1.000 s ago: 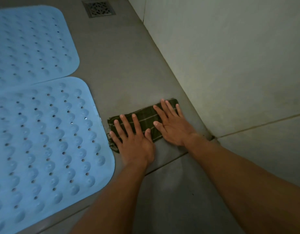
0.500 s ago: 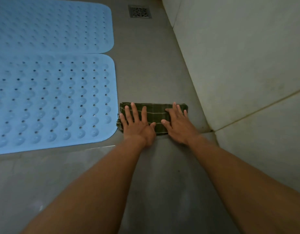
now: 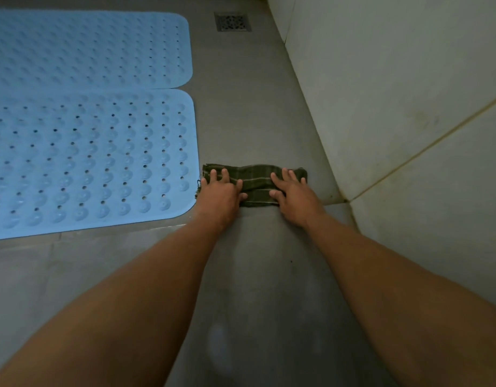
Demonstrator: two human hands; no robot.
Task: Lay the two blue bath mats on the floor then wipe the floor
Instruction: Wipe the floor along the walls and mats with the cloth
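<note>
Two blue bath mats lie flat on the grey floor, side by side: the near mat (image 3: 87, 160) with holes and bumps, the far mat (image 3: 85, 48) behind it. A folded dark green checked cloth (image 3: 255, 181) lies on the floor just right of the near mat's corner. My left hand (image 3: 220, 195) presses flat on the cloth's left end, fingers spread. My right hand (image 3: 293, 195) presses flat on its right end. Both arms reach far forward.
A pale tiled wall (image 3: 394, 107) rises along the right, close to the cloth's right end. A square metal floor drain (image 3: 232, 22) sits at the far end of the floor strip. The grey tile floor (image 3: 255, 289) under my arms looks damp.
Both hands have pushed the cloth forward along the strip between mat and wall, and my arms are stretched further. The view has swung so the mats lie straighter.
</note>
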